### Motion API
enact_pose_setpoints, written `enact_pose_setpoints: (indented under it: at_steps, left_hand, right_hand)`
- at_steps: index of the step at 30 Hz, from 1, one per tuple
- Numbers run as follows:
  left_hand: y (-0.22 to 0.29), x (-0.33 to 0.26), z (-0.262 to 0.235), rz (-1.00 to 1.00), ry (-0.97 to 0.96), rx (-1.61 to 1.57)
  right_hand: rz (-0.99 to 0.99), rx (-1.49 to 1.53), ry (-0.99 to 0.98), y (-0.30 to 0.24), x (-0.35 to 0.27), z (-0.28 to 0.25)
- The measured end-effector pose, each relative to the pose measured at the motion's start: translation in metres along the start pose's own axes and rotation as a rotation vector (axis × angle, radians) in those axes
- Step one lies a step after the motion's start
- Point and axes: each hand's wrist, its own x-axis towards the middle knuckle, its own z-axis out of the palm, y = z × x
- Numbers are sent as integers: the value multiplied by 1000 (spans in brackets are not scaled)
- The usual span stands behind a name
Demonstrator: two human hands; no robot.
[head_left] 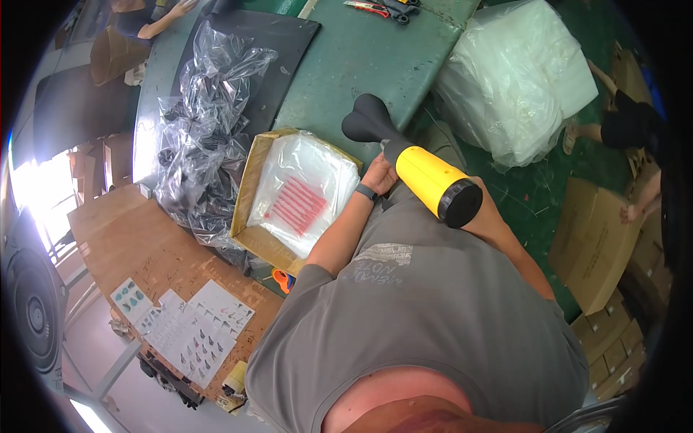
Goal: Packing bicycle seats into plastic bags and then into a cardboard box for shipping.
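Note:
In front of my torso is a yellow tube-shaped device with a round black end cap. Its far end narrows to a black neck and a flared, heart-shaped black part. My left hand, with a dark band at the wrist, is right beside the neck. Its fingers are curled in, and what they grip is hidden. My right forearm reaches in behind the yellow body, which hides the right hand. Just left of my left arm, an open cardboard box holds clear plastic bags with red print.
Clear bags of dark parts lie on a black mat on the green workbench. A red cutter and black-handled tools lie far off. Printed sheets cover a wooden board. A wrapped white bundle stands right; other people are nearby.

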Motion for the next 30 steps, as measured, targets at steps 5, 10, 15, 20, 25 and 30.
enact_pose_setpoints:
  at_steps: [5,10,15,20,25,30]
  left_hand:
    - [15,1,-3,-60,-93,-65]
    - [21,-5,5,4,-120,-39]
    - [19,-5,-1,-24,-98,-55]
    - [17,-5,2,-3,-99,-91]
    - [21,-9,11,35,-137,-83]
    - [19,-3,3,72,-151,-76]
  right_hand:
    - [-12,-4,61,-27,-5,15]
    - [9,-62,122,-22,-5,27]
    - [16,-107,100,-27,-3,28]
    - [32,-106,118,-36,1,35]
    - [-30,-111,158,-46,-1,37]
    - [-25,-89,159,-54,-8,39]
